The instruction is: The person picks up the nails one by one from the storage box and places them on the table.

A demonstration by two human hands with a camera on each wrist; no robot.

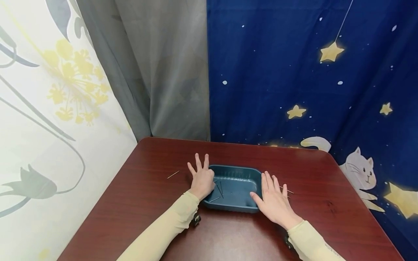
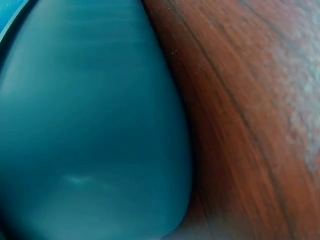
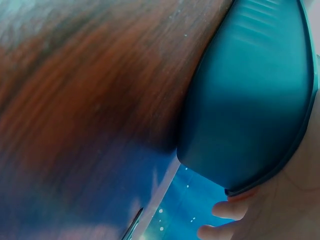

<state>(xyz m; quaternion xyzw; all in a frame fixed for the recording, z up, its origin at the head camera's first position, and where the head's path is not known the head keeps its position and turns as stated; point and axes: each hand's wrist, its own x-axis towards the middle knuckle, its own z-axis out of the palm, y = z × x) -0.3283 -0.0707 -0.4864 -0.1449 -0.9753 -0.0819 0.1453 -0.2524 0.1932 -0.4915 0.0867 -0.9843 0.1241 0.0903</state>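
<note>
Backdrop: Behind the blue-green tray (image 1: 236, 194), from left to right, are hung a white flowered cloth (image 1: 29, 119), a grey curtain (image 1: 176, 69) and a navy curtain (image 1: 261, 54) printed with stars and a pale cat.
Table: Reddish-brown wood (image 1: 212, 235) is seen all around the tray.
Loose stick: One thin pale stick (image 1: 173, 174) is laid on the wood, left of the tray.
Left hand: The left hand (image 1: 201, 183) is placed over the tray's left end, three fingers spread, the index finger bent; whether anything is pinched cannot be told.
Tray: It is set flat between the hands.
Sticks inside: Several thin sticks (image 1: 214, 199) are scattered on the tray's floor, toward its left end.
Right hand: The right hand (image 1: 274, 201) is held open along the tray's right end, fingers straight, thumb over the inside, nothing gripped.
Far sticks: Thin sticks (image 1: 288, 190) are partly hidden by that hand, right of the tray.
</note>
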